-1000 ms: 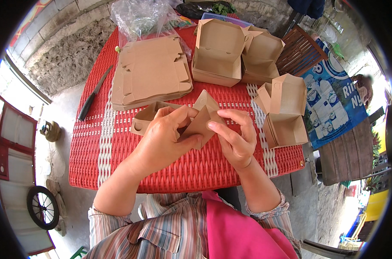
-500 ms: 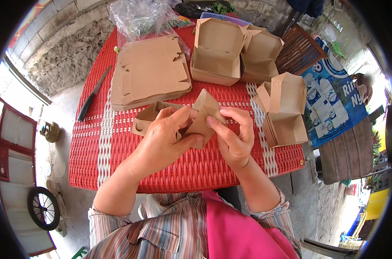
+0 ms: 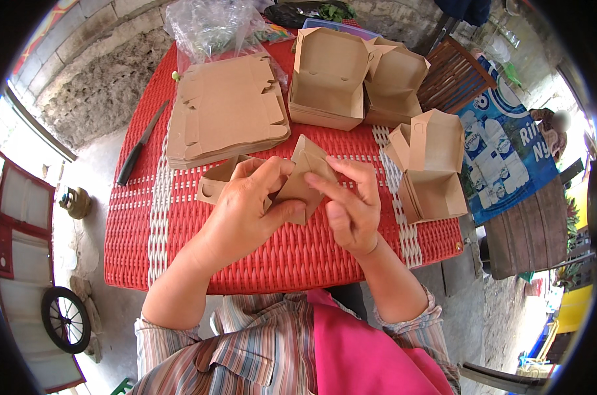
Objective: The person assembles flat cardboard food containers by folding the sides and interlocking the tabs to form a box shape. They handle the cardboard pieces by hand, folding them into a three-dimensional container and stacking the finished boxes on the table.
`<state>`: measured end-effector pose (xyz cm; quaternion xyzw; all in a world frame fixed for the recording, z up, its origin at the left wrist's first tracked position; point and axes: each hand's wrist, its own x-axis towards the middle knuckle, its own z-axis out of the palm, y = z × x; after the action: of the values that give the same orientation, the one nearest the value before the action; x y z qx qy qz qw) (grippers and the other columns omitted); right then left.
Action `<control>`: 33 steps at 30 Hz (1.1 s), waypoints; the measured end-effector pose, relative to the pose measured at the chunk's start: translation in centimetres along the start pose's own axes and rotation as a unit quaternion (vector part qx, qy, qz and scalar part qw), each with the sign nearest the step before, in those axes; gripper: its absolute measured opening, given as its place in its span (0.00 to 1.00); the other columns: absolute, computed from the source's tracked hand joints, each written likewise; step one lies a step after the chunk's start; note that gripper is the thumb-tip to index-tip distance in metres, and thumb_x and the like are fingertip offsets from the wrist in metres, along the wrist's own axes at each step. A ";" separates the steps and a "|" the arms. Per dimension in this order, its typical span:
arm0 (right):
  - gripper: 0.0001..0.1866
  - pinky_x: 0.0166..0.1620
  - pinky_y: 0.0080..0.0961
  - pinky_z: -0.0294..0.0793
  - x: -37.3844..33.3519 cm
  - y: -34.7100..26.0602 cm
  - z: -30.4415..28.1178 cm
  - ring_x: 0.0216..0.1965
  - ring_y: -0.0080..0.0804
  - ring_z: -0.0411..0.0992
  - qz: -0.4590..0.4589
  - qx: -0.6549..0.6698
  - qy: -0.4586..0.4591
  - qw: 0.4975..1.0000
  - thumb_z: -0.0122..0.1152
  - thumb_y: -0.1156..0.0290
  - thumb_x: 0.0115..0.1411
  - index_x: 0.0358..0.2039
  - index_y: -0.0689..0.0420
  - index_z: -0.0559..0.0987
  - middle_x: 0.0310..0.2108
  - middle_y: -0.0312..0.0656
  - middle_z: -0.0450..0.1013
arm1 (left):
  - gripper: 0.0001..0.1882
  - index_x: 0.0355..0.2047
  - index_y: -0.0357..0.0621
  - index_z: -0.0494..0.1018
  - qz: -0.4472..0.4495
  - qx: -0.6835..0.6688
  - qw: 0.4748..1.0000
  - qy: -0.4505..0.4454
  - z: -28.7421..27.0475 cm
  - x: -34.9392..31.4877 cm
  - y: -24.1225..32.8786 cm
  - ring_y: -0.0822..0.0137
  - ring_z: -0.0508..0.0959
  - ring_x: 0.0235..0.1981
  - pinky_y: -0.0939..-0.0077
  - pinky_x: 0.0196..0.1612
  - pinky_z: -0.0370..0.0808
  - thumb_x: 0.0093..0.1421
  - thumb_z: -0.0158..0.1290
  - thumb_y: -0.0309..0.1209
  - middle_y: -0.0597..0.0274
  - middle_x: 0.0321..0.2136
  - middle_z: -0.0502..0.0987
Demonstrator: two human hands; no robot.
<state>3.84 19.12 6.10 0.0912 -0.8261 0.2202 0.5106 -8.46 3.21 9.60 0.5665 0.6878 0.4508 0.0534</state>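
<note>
A partly folded brown cardboard box is between my hands, just above the table's middle. My left hand grips it, thumb low on the near side and fingers curled over the top. Its left part, with a small slot, sticks out beyond that hand; the inside is largely hidden. My right hand is at the box's right panel. Two of its outstretched fingers touch the panel and its upper edge, while the thumb stands off below.
A red and white woven table bears everything. Flat cardboard blanks lie stacked far left, beside a knife and a clear plastic bag. Open-lidded boxes stand behind and one at right.
My right thumb has come off the box panel, and the right fingers have spread and stretched across it. The left hand keeps its grip, with the box almost in the same place.
</note>
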 end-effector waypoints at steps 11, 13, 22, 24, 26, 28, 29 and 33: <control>0.15 0.52 0.26 0.67 -0.5 0.1 0.4 0.48 0.33 0.68 0.226 0.204 -0.024 0.952 0.57 0.75 0.62 0.48 0.60 0.81 0.44 0.43 0.71 | 0.25 0.52 0.42 0.65 0.075 0.012 0.996 -0.036 0.2 -0.1 -0.4 0.55 0.78 0.33 0.55 0.60 0.63 0.55 0.60 0.26 0.58 0.26 0.76; 0.14 0.55 0.27 0.65 -1.3 1.0 0.5 0.51 0.32 0.67 0.217 0.299 -0.005 0.929 0.53 0.72 0.65 0.48 0.61 0.80 0.47 0.44 0.70 | 0.26 0.53 0.43 0.65 0.107 0.051 0.990 -0.071 -0.2 0.4 0.3 0.56 0.78 0.33 0.53 0.61 0.61 0.54 0.60 0.24 0.60 0.27 0.76; 0.27 0.60 0.28 0.60 0.7 2.7 -1.8 0.55 0.33 0.65 0.415 0.167 0.141 0.883 0.47 0.57 0.69 0.62 0.62 0.67 0.55 0.45 0.68 | 0.18 0.40 0.59 0.76 0.210 0.221 0.948 -0.089 0.1 -0.5 0.5 0.65 0.76 0.47 0.45 0.67 0.48 0.49 0.57 0.23 0.72 0.27 0.75; 0.29 0.61 0.28 0.60 0.1 3.7 -3.4 0.57 0.32 0.65 0.486 0.277 0.104 0.823 0.51 0.57 0.67 0.64 0.62 0.66 0.56 0.45 0.69 | 0.17 0.41 0.61 0.75 0.237 0.235 0.937 -0.107 0.5 -0.5 0.6 0.66 0.75 0.50 0.43 0.67 0.48 0.52 0.54 0.26 0.73 0.30 0.75; 0.30 0.61 0.31 0.61 -0.3 4.1 -5.2 0.57 0.34 0.67 0.515 0.386 0.058 0.763 0.52 0.59 0.66 0.64 0.61 0.66 0.55 0.45 0.71 | 0.15 0.41 0.63 0.73 0.259 0.251 0.926 -0.110 1.0 -0.9 0.4 0.68 0.73 0.52 0.42 0.67 0.46 0.53 0.53 0.29 0.75 0.31 0.74; 0.31 0.61 0.31 0.62 -0.8 4.1 -6.8 0.57 0.35 0.68 0.503 0.392 0.011 0.770 0.52 0.57 0.66 0.64 0.61 0.65 0.55 0.45 0.71 | 0.15 0.41 0.64 0.73 0.282 0.264 0.915 -0.117 1.0 -1.2 0.6 0.68 0.73 0.53 0.42 0.68 0.45 0.54 0.53 0.30 0.75 0.31 0.74; 0.32 0.61 0.32 0.62 -1.2 4.0 -7.5 0.57 0.35 0.68 0.499 0.391 -0.013 0.773 0.52 0.56 0.66 0.64 0.62 0.65 0.55 0.45 0.71 | 0.14 0.41 0.64 0.73 0.293 0.267 0.910 -0.120 1.2 -1.3 0.6 0.68 0.73 0.53 0.42 0.68 0.44 0.54 0.53 0.30 0.75 0.30 0.73; 0.38 0.63 0.32 0.59 -2.8 3.4 -8.6 0.61 0.37 0.64 0.509 0.324 -0.059 0.795 0.56 0.51 0.62 0.64 0.66 0.64 0.60 0.48 0.66 | 0.12 0.40 0.64 0.72 0.301 0.216 0.916 -0.153 1.4 -1.4 1.0 0.68 0.73 0.55 0.42 0.69 0.41 0.55 0.53 0.31 0.75 0.30 0.73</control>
<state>10.74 25.83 5.95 -0.1692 -0.6622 0.6973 0.2161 -6.45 2.84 8.82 0.8064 0.5491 0.1934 -0.1040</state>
